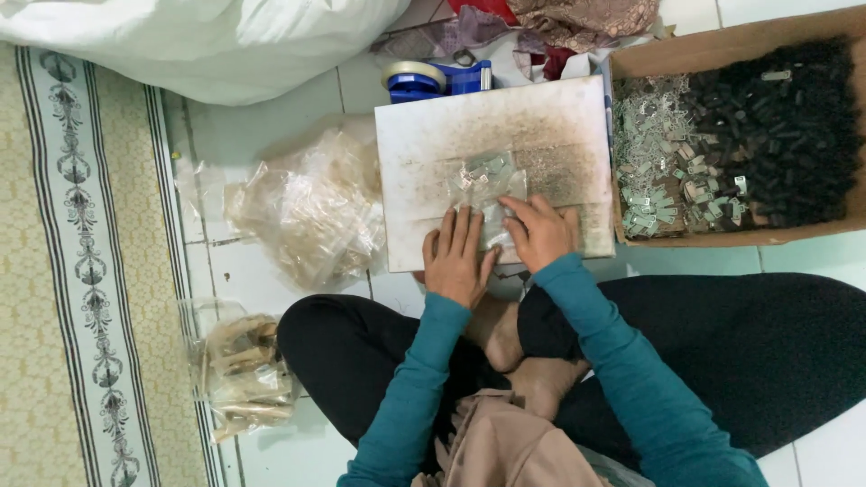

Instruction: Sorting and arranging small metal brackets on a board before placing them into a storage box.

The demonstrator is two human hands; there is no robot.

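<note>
Posture: the person sits cross-legged on the tiled floor (298, 117), so the white board (541, 117) lying just past the knees serves as a low work surface within easy reach.
Left hand (458, 257): laid flat, fingers spread and open, pressing down the near left part of a small clear plastic bag (487, 185), seemingly to keep it from sliding.
Right hand (541, 233): fingers curled, pinching the bag's near right edge; whether it grips anything else I cannot tell.
Bag: lies on the board's near middle, with a few small pale metal pieces showing through it.
Cardboard box (722, 47): touches the board's right edge, full of black parts (794, 126) and silvery metal clips (654, 162), near the right hand.
Blue tape dispenser (433, 79): just beyond the board's far edge.
Heap of empty clear bags (311, 207): on the floor left of the board, close to the left hand.
Filled bag (239, 370): set apart by the left knee, beside the patterned rug (81, 271).
</note>
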